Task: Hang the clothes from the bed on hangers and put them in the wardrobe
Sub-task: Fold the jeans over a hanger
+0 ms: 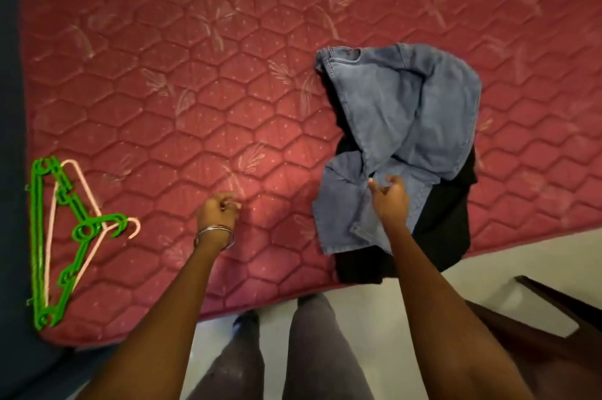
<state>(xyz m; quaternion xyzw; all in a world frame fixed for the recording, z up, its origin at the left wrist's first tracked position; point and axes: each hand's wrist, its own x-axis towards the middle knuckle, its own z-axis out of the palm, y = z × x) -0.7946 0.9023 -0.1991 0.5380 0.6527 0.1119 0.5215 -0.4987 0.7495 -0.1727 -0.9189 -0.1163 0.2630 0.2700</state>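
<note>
The blue jeans lie crumpled on the red quilted mattress, toward its right side and near the front edge, heaped on top of a black garment that shows underneath along the right and the bottom. Expect denim to be the heavier of the two: thick, soft, floppy, not slippery and in no way fragile, so it will sag and unfold as you lift rather than keep its shape. Your best hold is likely the waistband, whose stitched seam shows at the far upper left of the heap, or else a doubled fold with plenty of cloth in the grip; a pinch of a single layer would probably just drag the rest along, and may pull the black piece with it. Your right hand reaches out over the near part of the jeans with the arm extended, fingers loosely spread and a little bent, holding nothing; whether the fingertips touch the cloth you cannot tell from here. Your left hand, with bangles at the wrist, hovers over bare mattress well apart from the clothes, fingers curled inward with nothing visibly in them. The green hangers and a pale pink hanger lie stacked at the mattress's far left, so reach for those once the jeans are straightened
</note>
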